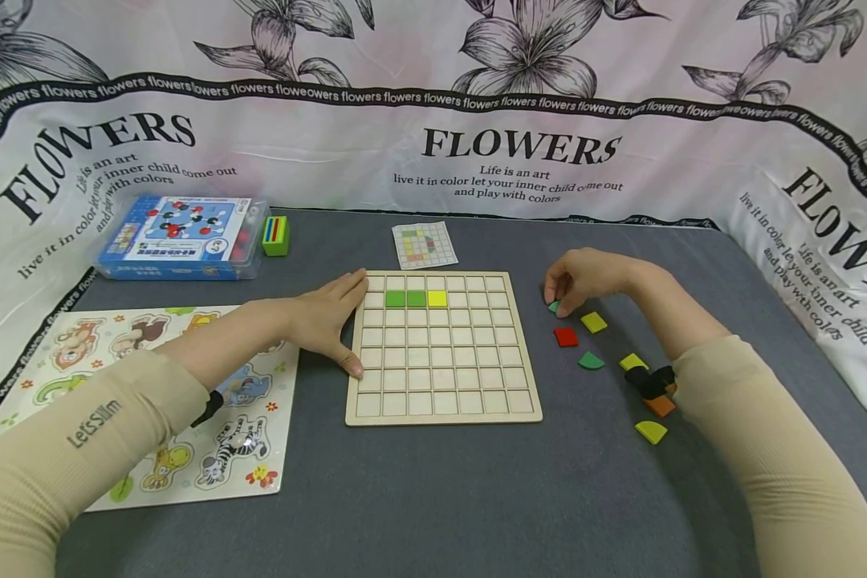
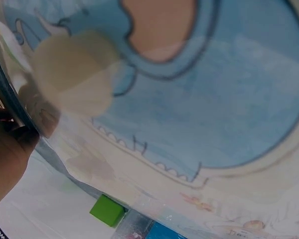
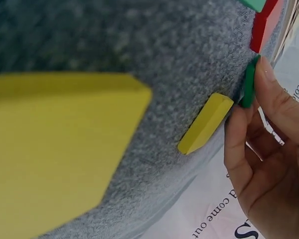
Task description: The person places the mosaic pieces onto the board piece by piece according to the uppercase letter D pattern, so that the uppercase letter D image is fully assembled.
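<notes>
My left hand (image 1: 325, 317) lies against the left edge of a wooden grid board (image 1: 445, 357), thumb and fingers spread. Second row from the top, the board bears two green squares (image 1: 395, 299) and a yellow square (image 1: 437, 299). To the board's right, my right hand (image 1: 588, 277) pinches a green piece (image 3: 249, 82) between thumb and finger, low over the cloth. Near it lie a red square (image 1: 567, 337), a yellow square tile (image 1: 593, 322) and a green quarter-round piece (image 1: 591, 360). In the left wrist view the left hand (image 2: 7, 157) shows only partly.
Behind the board is a small pattern card (image 1: 425, 245). An animal picture board (image 1: 209, 433) lies under the left forearm. At the back left are a blue kit box (image 1: 181, 241) and a green block (image 1: 276, 236). More yellow (image 1: 651, 432) and orange pieces (image 1: 660, 406) lie beside the right forearm.
</notes>
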The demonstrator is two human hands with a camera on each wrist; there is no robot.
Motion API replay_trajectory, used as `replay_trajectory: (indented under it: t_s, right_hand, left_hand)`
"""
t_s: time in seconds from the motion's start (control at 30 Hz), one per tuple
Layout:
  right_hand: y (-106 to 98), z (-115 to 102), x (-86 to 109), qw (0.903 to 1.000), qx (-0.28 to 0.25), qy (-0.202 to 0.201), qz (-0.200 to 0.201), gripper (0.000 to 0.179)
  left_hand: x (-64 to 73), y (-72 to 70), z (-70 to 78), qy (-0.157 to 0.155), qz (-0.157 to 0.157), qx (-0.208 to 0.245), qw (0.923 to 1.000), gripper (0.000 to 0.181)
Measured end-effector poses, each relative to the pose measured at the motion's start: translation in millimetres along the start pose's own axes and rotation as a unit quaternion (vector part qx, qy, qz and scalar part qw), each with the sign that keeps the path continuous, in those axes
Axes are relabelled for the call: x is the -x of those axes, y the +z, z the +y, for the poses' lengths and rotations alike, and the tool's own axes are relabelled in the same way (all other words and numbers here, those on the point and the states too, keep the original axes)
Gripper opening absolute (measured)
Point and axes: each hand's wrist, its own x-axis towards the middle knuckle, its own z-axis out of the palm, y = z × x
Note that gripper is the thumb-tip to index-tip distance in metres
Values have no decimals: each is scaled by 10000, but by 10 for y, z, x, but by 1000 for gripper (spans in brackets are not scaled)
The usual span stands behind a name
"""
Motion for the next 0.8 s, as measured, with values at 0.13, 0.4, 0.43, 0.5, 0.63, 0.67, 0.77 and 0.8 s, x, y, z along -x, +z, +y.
replay_trajectory:
  t_s: [0.13, 0.4, 0.43, 0.5, 0.63, 0.67, 0.77, 0.8]
  right_hand:
    - [-3, -23, -7, 9998, 97, 46, 163, 15]
    - [-4, -131, -104, 9970, -51, -312, 702, 17]
    - [-3, -161, -118, 9962, -96, -369, 788, 18]
    - [1, -229, -147, 9943, -185, -457, 949, 18]
    - [21, -381, -201, 9906, -466, -608, 1136, 18]
    - [29, -417, -218, 9899, -535, -631, 1148, 18]
    - [64, -526, -270, 9884, -747, -722, 1111, 18]
    - [77, -561, -288, 9881, -793, -746, 1091, 18]
  left_hand:
    - [0, -1, 1, 7, 12, 6, 10000, 138]
    - [11, -8, 18, -18, -22, 32, 10000, 138]
    - [13, -9, 18, -21, -26, 30, 10000, 138]
    - [18, -12, 17, -14, -18, 29, 10000, 138]
    - [14, -10, 8, -32, -14, 13, 10000, 138]
    - [12, -8, 8, -27, -11, 10, 10000, 137]
    - [7, -2, 2, -18, 8, -8, 10000, 137]
    - [5, 1, -1, -16, 14, -15, 10000, 137]
